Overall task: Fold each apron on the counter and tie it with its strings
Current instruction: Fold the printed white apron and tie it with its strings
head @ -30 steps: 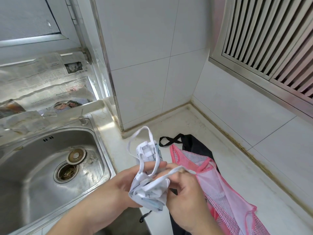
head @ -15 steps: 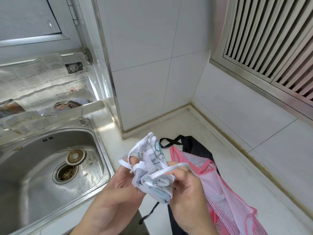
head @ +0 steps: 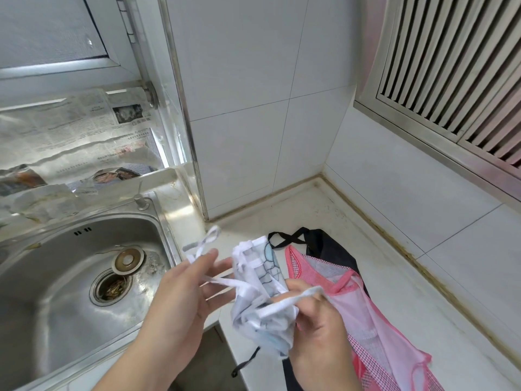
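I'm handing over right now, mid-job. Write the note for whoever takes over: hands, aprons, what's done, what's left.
Left hand: fingers mostly straight, a white string running across them; its looped end sticks up above the fingertips.
Right hand: grips the bunched white apron and pinches another string.
Pink apron lies unfolded on the counter, on top of a black apron, also unfolded.
Done: white apron bundled, strings partly wrapped; no knot visible.
Left: finish tying the white one, then fold and tie the pink and black ones.
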The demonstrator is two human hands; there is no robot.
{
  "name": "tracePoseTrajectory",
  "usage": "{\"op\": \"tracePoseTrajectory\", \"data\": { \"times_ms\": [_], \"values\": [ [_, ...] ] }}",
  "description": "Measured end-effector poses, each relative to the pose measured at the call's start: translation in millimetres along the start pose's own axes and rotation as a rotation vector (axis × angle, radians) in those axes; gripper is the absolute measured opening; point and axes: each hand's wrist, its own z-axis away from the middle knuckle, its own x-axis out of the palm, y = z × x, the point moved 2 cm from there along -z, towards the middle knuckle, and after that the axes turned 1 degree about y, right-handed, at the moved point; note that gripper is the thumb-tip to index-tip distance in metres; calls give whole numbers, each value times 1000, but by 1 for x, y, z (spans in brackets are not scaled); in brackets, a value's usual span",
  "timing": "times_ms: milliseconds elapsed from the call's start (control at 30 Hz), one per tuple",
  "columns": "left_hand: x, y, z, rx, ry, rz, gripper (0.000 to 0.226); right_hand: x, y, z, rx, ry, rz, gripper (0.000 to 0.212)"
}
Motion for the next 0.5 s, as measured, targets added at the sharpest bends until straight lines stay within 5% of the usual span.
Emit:
{"op": "tracePoseTrajectory", "data": {
  "times_ms": [133, 300, 400, 500],
  "values": [
    [-14, -16, -4, -148, 78, 39, 25, -6, -2, -6, -40, 95, -118, 29],
    [-23, -21, 14, -578, -489, -278, 68, -11, -4, -13, -58, 140, -55, 33],
    [-19, -23, 13, -357, -682, -451, 65, -14, -4, -13, -53, 157, -40, 21],
    [4, -29, 13, -66, -685, -449, 45, -6, -8, -8, -20, 135, -16, 17]
  ]
}}
